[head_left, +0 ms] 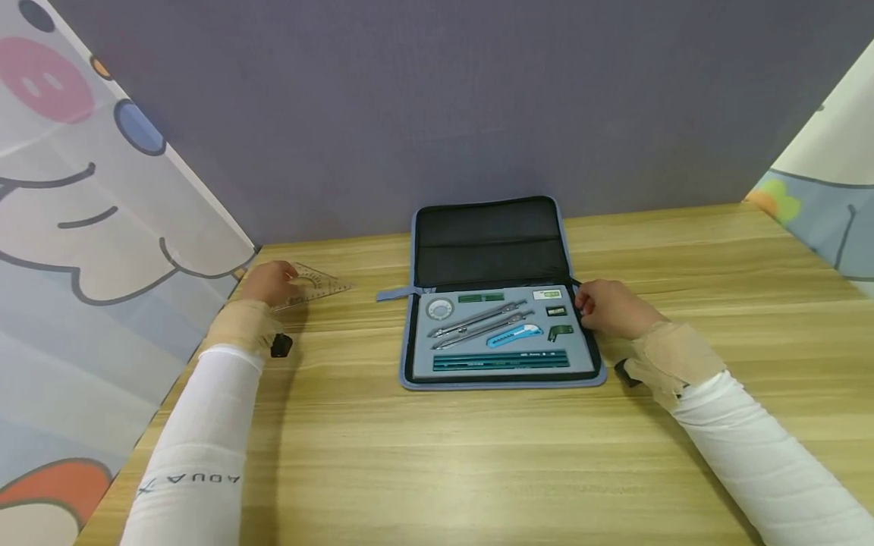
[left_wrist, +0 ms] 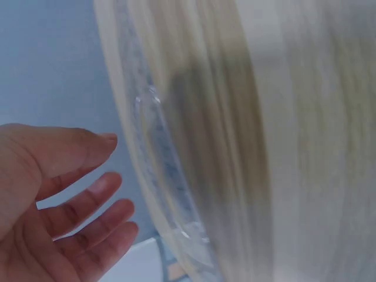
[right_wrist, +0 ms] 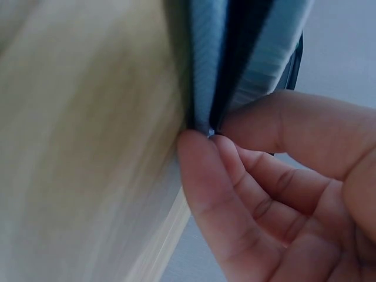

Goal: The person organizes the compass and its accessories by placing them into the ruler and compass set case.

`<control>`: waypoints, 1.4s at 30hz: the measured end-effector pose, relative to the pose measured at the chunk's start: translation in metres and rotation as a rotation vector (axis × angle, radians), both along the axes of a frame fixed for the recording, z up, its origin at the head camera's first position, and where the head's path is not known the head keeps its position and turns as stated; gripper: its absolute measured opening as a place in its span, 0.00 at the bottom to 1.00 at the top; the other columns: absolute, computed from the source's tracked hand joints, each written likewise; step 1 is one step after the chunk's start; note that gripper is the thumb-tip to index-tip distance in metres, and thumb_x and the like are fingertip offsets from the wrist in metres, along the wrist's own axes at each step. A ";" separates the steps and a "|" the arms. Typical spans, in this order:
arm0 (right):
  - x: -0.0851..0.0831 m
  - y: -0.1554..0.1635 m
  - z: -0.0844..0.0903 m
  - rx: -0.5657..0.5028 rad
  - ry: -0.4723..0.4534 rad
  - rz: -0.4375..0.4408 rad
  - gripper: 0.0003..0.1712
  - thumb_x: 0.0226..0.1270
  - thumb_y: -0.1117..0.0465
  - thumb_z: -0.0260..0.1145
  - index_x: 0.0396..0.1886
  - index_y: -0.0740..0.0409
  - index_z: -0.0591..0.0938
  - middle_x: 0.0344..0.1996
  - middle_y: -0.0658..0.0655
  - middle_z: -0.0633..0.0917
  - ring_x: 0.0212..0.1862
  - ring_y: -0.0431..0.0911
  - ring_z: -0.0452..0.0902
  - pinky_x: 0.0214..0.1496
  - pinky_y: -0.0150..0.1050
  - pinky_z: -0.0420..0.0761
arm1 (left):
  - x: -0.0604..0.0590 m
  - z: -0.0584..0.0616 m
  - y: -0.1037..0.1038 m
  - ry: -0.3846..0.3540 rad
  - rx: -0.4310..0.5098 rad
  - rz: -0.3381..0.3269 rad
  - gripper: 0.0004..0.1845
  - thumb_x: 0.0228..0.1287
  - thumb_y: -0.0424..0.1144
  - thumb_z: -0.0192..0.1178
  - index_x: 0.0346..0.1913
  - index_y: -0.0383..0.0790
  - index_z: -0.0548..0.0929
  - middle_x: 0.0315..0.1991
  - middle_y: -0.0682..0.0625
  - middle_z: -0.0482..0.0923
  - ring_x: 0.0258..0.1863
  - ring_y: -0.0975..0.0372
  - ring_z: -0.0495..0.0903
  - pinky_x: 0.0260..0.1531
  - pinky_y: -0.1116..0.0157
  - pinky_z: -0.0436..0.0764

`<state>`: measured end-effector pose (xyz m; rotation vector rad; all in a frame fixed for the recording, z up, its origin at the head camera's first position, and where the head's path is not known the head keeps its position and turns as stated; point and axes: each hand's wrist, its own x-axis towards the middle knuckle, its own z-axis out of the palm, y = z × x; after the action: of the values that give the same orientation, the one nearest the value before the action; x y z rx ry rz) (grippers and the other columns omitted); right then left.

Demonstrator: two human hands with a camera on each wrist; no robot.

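Note:
A clear plastic set square [head_left: 321, 285] with a protractor arc lies flat at the table's left. My left hand [head_left: 268, 282] is beside it; in the left wrist view its thumb and fingers are spread apart, with a small gap to the set square [left_wrist: 167, 170]. A blue-edged zip case [head_left: 505, 384] lies unfolded in the middle. My right hand [head_left: 617, 307] is at its right side. Up close, the thumb and index finger of the right hand [right_wrist: 282, 194] pinch the case's edge [right_wrist: 207, 70] near a zip end.
In the case's grey tray sit two metal compasses [head_left: 478, 322], a blue cutter [head_left: 515, 335], dark green pencils [head_left: 501, 360], an eraser [head_left: 547, 294], a sharpener [head_left: 556, 311] and a round white disc [head_left: 440, 309]. A grey panel [head_left: 464, 106] stands behind the wooden table.

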<state>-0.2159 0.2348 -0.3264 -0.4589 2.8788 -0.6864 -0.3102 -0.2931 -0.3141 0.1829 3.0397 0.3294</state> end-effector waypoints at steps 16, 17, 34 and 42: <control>0.001 0.001 0.000 -0.013 0.007 0.023 0.08 0.49 0.73 0.63 0.31 0.70 0.75 0.22 0.56 0.76 0.26 0.46 0.70 0.30 0.39 0.71 | -0.013 -0.021 -0.048 -0.079 -0.066 0.069 0.33 0.63 0.42 0.53 0.60 0.15 0.62 0.57 0.22 0.65 0.54 0.32 0.67 0.56 0.42 0.67; 0.001 0.000 0.000 -0.012 0.007 0.021 0.08 0.49 0.73 0.63 0.31 0.70 0.75 0.22 0.56 0.76 0.26 0.46 0.70 0.30 0.39 0.72 | -0.013 -0.022 -0.049 -0.077 -0.075 0.066 0.33 0.63 0.42 0.52 0.60 0.15 0.62 0.57 0.22 0.65 0.54 0.32 0.67 0.56 0.42 0.67; 0.001 0.001 0.000 -0.011 0.013 0.021 0.08 0.49 0.73 0.64 0.31 0.70 0.75 0.22 0.56 0.76 0.26 0.46 0.70 0.30 0.40 0.72 | -0.016 -0.020 -0.044 -0.016 -0.021 0.119 0.22 0.59 0.33 0.58 0.54 0.22 0.75 0.53 0.28 0.72 0.49 0.35 0.73 0.50 0.42 0.73; 0.001 0.001 0.000 -0.017 0.012 0.019 0.08 0.49 0.73 0.63 0.30 0.70 0.75 0.22 0.56 0.75 0.25 0.46 0.69 0.29 0.39 0.71 | -0.015 -0.014 -0.041 -0.067 -0.061 0.095 0.23 0.59 0.35 0.55 0.53 0.19 0.73 0.54 0.26 0.72 0.51 0.33 0.70 0.53 0.43 0.70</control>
<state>-0.2151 0.2361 -0.3261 -0.4931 2.8780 -0.7084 -0.3249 -0.3344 -0.3286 0.0238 2.9935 0.2437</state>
